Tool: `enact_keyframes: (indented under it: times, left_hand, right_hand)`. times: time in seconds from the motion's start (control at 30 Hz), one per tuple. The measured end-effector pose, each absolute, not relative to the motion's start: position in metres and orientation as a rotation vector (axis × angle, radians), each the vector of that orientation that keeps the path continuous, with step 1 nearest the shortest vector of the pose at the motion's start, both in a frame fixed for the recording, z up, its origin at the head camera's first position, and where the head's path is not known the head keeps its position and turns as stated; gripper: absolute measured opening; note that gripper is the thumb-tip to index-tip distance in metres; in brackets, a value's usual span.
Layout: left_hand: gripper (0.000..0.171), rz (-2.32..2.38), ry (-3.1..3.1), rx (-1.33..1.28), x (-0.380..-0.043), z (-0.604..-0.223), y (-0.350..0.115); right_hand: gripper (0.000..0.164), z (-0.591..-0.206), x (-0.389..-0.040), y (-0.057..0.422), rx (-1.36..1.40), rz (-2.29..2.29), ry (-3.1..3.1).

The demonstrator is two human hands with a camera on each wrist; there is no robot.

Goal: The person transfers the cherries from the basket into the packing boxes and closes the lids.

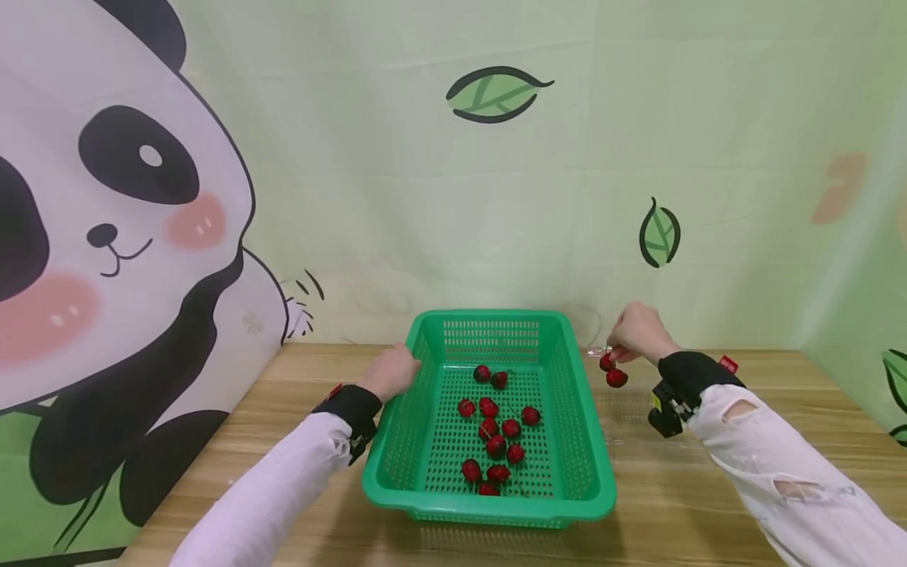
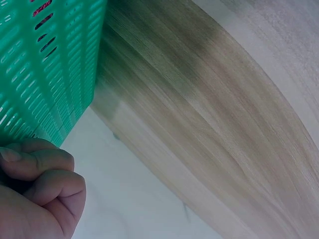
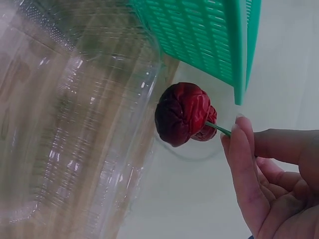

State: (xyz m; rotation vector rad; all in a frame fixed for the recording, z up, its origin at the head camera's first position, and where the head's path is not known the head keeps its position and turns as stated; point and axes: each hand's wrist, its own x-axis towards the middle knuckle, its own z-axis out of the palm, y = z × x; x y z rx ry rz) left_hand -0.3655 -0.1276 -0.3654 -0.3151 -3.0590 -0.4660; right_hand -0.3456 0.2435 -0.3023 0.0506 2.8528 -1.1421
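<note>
A green plastic basket (image 1: pixel 597 441) with slotted walls stands on the table, and several red cherries (image 1: pixel 495 447) with stems lie scattered on its floor. My left hand (image 1: pixel 393 372) is at the basket's left rim near the far corner, its fingers curled there; the left wrist view shows the curled fingers (image 2: pixel 55 167) close against the slotted side. Right of the basket, my right hand (image 1: pixel 640 332) pinches green stems between thumb and fingertips. Two dark red, wrinkled-looking cherries (image 3: pixel 182 114) hang from it, one partly behind the other.
A clear plastic container (image 3: pixel 94 129) sits on the table right of the basket, below my right hand; it is faint in the head view. The wooden table (image 1: pixel 751 488) meets a pale green backdrop printed with leaves and a panda (image 1: pixel 127 315).
</note>
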Motion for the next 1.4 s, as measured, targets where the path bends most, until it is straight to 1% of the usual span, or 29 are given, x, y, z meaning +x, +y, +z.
enact_keyframes:
  times: [0.43,0.73,1.4]
  left_hand:
    - [0.036,-0.463,-3.057,-0.320,-0.366,-0.365,-0.127]
    - [0.039,-0.492,-3.085,-0.287,-0.363,-0.361,-0.127]
    - [0.038,-0.478,-3.066,-0.356,-0.363,-0.361,-0.129]
  right_hand:
    - [0.011,-0.310,-0.340,0.243,0.060,-1.097,2.771]
    - [0.010,-0.315,-0.336,0.236,0.054,-1.009,2.734]
    - [0.008,-0.322,-0.335,0.226,0.030,-0.970,2.691]
